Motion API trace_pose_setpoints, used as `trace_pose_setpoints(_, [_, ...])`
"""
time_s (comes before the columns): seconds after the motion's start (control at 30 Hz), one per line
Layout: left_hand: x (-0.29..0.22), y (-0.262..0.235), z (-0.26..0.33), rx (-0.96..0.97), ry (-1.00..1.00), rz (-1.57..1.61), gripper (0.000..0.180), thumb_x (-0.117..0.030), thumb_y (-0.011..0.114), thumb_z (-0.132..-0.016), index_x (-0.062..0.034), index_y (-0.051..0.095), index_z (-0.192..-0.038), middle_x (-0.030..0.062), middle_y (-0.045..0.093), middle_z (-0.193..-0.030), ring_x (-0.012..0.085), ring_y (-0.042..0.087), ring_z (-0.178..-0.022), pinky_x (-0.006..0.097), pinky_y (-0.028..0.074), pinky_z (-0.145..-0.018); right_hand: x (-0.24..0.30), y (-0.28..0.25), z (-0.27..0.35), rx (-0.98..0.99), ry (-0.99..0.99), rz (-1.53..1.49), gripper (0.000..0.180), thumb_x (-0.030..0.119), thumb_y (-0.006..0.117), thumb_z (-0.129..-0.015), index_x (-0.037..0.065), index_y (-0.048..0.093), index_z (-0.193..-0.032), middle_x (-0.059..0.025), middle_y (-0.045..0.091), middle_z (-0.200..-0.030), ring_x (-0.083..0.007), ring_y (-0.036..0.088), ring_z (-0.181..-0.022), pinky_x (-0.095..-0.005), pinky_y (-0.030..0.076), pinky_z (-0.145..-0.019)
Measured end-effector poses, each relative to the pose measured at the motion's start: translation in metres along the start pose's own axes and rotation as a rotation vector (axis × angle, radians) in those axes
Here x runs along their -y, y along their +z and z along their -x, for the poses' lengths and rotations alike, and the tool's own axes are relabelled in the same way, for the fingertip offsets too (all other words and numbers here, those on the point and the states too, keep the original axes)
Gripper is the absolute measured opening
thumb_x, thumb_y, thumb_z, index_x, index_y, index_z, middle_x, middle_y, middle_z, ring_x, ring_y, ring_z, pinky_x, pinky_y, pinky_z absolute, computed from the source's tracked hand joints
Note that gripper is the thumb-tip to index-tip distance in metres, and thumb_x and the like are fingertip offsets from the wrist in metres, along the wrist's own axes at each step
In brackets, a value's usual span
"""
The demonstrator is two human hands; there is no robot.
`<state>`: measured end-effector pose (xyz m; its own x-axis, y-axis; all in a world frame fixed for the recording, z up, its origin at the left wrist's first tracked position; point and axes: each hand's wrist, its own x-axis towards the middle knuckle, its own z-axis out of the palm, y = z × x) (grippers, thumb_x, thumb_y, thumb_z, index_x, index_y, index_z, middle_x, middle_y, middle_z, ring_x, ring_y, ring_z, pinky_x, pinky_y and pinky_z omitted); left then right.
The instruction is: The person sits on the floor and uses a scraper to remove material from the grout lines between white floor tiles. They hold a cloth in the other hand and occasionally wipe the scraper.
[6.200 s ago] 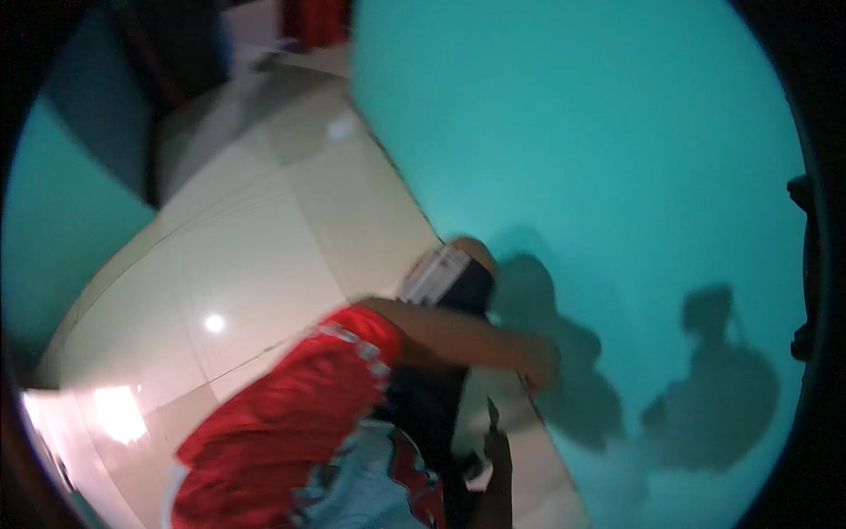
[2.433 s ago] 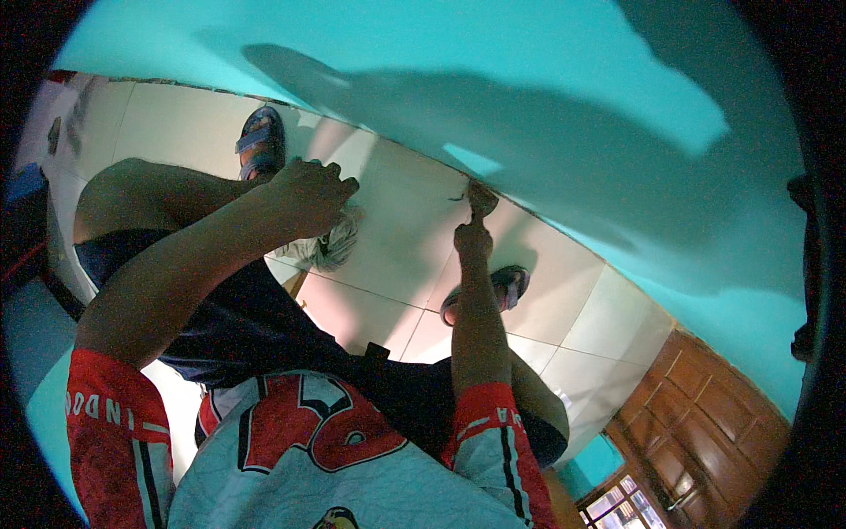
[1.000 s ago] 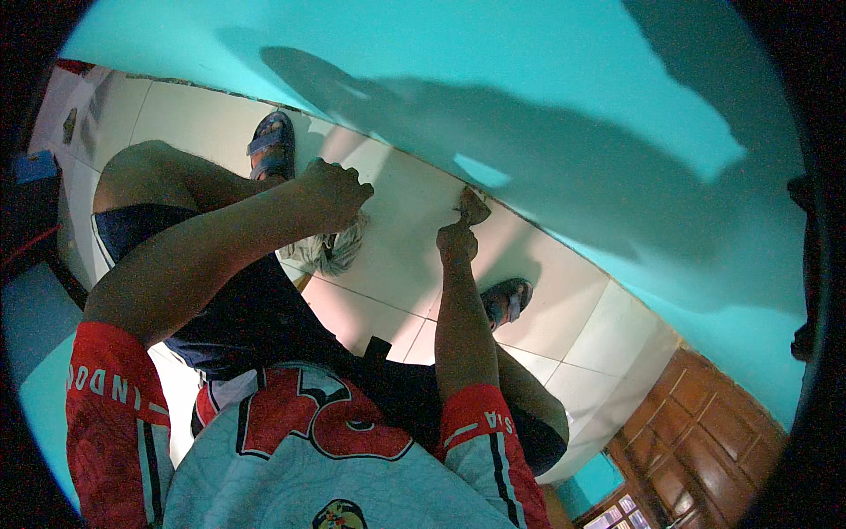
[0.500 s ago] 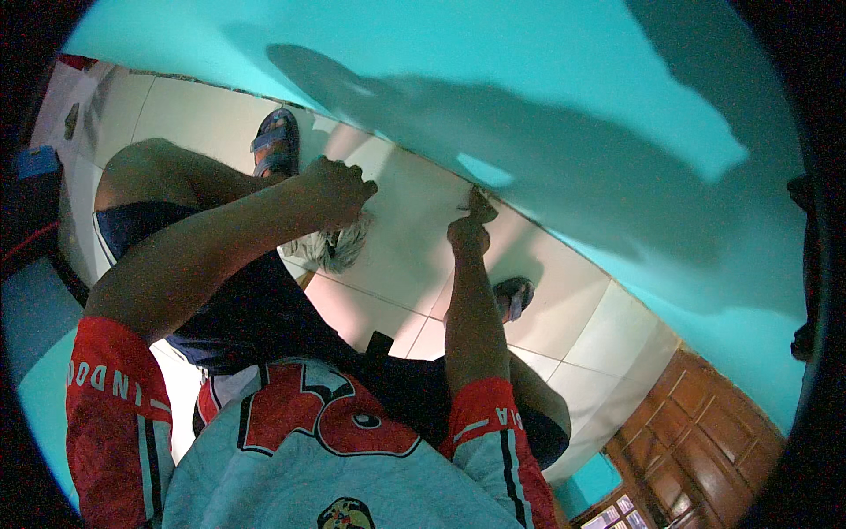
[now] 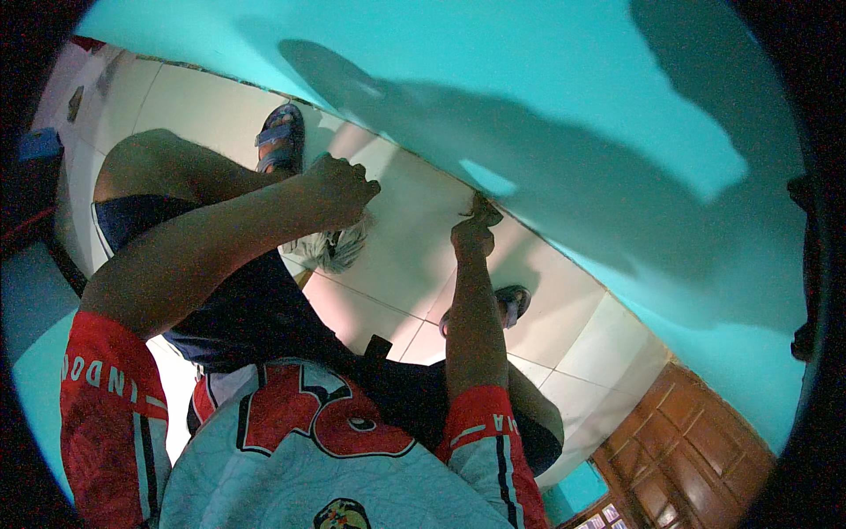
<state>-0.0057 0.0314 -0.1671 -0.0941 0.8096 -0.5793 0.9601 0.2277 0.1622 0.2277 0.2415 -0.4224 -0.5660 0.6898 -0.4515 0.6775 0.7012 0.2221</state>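
Observation:
My left hand (image 5: 339,192) is closed with the fingers curled, above the tiled floor. What it holds, if anything, is hidden. Just beneath it lies a crumpled whitish-grey bundle (image 5: 337,250), which looks like plastic or cloth; whether the hand touches it I cannot tell. My right hand (image 5: 472,236) is wrapped round a small dark brown tool with a wide flat end (image 5: 484,211). That end sits at the foot of the turquoise wall (image 5: 599,97), where it meets the floor. In the dim light its exact kind does not show.
Pale floor tiles (image 5: 388,295) run along the wall. My sandalled feet stand on either side, one sandal (image 5: 280,138) left and one (image 5: 512,305) right. A brown wooden door (image 5: 687,441) is at the lower right. A dark object with a blue top (image 5: 40,144) stands far left.
The view has shifted slightly. Both hands stay in nearly the same places, the right one still at the wall's foot with the brown tool.

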Motion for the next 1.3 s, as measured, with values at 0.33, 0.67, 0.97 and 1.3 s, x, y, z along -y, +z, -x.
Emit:
trace_pose_setpoints(0.33, [0.0,0.003,-0.003,0.052,0.023,-0.043,0.057,-0.041,0.063,-0.087,-0.0119,0.051,-0.134,0.0163,0.061,-0.107,0.0337,0.068,-0.093,0.049,0.054,-0.077,0.002,-0.004,0.01,0.005,0.028,-0.12,0.025,0.027,0.058,-0.087,0.008,0.07,-0.095,-0.0044,0.07,-0.085,-0.0215,0.07,-0.074,-0.0398,0.055,-0.059])
trace_pose_setpoints(0.67, [0.0,-0.006,0.002,0.05,0.01,0.016,0.039,-0.026,0.057,-0.089,-0.0079,0.058,-0.124,0.018,0.065,-0.106,0.0351,0.068,-0.098,0.05,0.054,-0.081,0.005,-0.038,0.013,0.023,-0.032,-0.08,0.02,0.028,0.058,-0.087,0.015,0.074,-0.091,-0.0012,0.072,-0.085,-0.0196,0.071,-0.079,-0.0376,0.055,-0.063])
trace_pose_setpoints(0.97, [0.0,-0.004,0.003,0.044,-0.012,0.035,0.042,-0.028,0.06,-0.089,-0.007,0.057,-0.125,0.0178,0.065,-0.106,0.0358,0.067,-0.098,0.052,0.054,-0.082,0.002,-0.046,-0.001,0.298,-0.104,-0.07,0.036,0.024,0.048,-0.093,0.003,0.064,-0.118,-0.0139,0.069,-0.115,-0.0295,0.068,-0.104,-0.043,0.055,-0.087])
trace_pose_setpoints(1.3, [0.002,-0.001,0.003,0.039,-0.018,0.009,0.042,-0.03,0.06,-0.089,-0.01,0.057,-0.126,0.0166,0.064,-0.105,0.0334,0.068,-0.095,0.05,0.054,-0.079,0.0,-0.029,-0.004,0.195,-0.006,-0.154,0.038,0.026,0.047,-0.094,0.006,0.056,-0.125,-0.0112,0.061,-0.126,-0.029,0.067,-0.107,-0.0435,0.056,-0.082])
